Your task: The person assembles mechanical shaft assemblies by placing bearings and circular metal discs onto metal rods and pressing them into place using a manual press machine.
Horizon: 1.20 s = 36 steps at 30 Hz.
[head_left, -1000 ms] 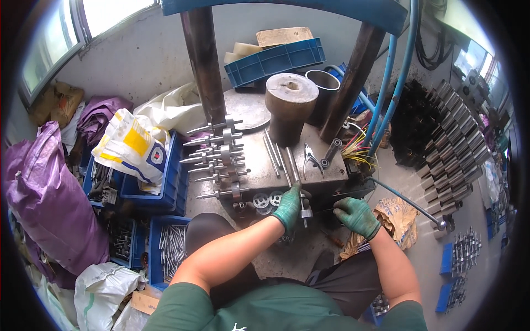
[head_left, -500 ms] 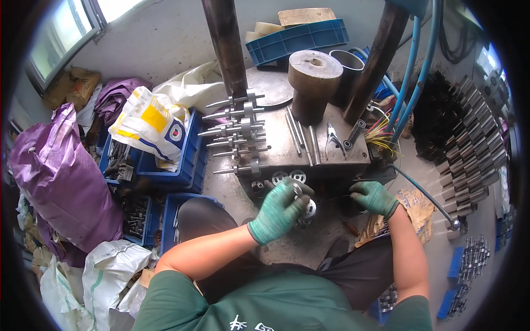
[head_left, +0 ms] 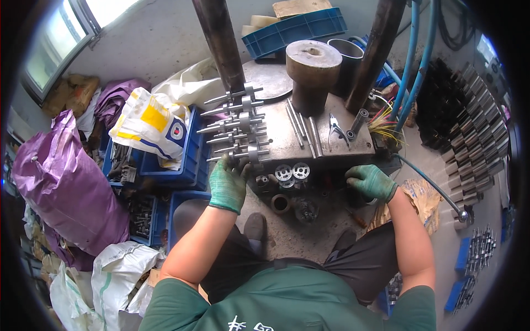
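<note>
Left hand (head_left: 227, 185) extended forward — right hand (head_left: 372, 183) curled.

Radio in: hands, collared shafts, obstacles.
Left hand at nearest collared shaft, grip unclear. Right hand before metal block, fingers curled. Collared shafts along its left edge. Pliers, rods atop; no visible blockage.

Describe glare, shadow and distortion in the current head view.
Head view: the window is nearly washed out to white; head view: deep shadow lies beneath the metal block; head view: the stacked metal cylinders at right sweep along a curve toward the black rim, consistent with fisheye distortion.
</note>
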### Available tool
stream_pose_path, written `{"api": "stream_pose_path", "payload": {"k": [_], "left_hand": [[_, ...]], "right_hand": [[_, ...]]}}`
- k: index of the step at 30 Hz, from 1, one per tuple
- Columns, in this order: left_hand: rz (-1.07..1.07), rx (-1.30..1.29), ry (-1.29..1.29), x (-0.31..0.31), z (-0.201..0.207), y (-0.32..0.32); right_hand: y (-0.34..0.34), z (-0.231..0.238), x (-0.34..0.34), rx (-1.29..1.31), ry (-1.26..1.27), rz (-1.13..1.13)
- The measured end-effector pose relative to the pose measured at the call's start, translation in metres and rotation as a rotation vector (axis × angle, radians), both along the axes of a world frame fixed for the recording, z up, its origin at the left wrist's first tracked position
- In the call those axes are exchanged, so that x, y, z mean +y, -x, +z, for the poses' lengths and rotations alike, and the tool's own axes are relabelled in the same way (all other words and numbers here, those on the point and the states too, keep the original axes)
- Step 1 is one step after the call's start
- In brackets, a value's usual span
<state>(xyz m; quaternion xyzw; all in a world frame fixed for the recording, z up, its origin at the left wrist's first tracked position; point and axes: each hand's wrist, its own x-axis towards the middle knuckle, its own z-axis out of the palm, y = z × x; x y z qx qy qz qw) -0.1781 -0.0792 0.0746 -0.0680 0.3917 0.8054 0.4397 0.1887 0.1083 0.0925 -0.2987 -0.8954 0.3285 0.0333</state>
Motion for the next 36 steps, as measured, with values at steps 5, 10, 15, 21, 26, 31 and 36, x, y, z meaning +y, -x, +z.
{"api": "stream_pose_path", "payload": {"k": [5,10,15,21,26,31,36], "left_hand": [[-0.011,0.136,0.074,-0.022,0.002,-0.036],[0.012,0.065,0.056,-0.012,-0.012,-0.034],[-0.104,0.299,0.079,-0.005,-0.001,-0.068],[-0.071,0.372,0.066,-0.001,-0.006,-0.079],[-0.299,0.666,-0.204,-0.032,-0.015,-0.124],[-0.595,1.83,-0.17,0.014,0.016,-0.113],[-0.45,2.131,0.349,0.08,-0.008,-0.083]], "right_hand": [[0.012,0.003,0.001,0.239,0.034,-0.162],[0.023,-0.004,0.012,0.408,-0.273,-0.262],[0.035,-0.022,0.027,0.511,-0.471,-0.362],[0.045,-0.021,0.038,0.583,-0.591,-0.468],[0.048,-0.026,0.056,0.673,-0.552,-0.548],[0.042,-0.03,0.079,0.56,-0.672,-0.595],[0.053,-0.026,0.088,0.511,-0.59,-0.64]]}}
